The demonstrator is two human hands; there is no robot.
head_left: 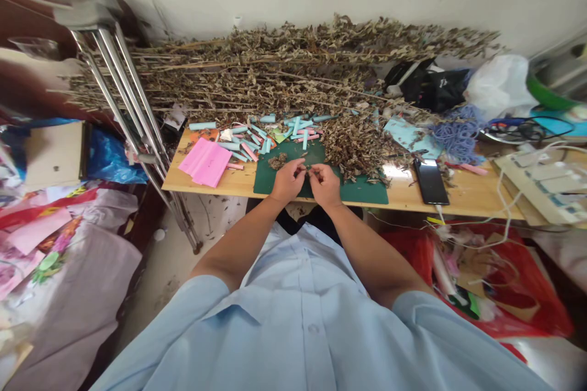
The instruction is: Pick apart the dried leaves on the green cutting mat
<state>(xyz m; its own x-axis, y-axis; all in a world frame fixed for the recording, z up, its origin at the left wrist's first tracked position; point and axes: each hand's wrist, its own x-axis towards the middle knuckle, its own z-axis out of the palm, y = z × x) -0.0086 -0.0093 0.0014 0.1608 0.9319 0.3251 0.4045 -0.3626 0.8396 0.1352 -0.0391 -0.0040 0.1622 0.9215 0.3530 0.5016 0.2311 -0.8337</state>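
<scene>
Both my hands meet over the front of a green cutting mat [367, 193]. My left hand [288, 179] is closed, its fingertips pinched near those of the right. My right hand [324, 184] is closed too, with a small bit of dried leaf [308, 168] seeming to sit between the fingertips of both. A small clump of crumbled leaf [277, 161] lies just beyond the left hand. To the right of my hands, a heap of dried leaves [353, 146] covers part of the mat. Blue and pink paper rolls [257, 140] are scattered behind and left of the mat.
Long dried leafy stalks [257, 79] lie along the wall. Pink paper sheets [205, 162] rest at the left of the wooden table [177, 182]; a phone [431, 182] and power strip [545, 180] are at right. Metal crutches [132, 98] lean at the left edge.
</scene>
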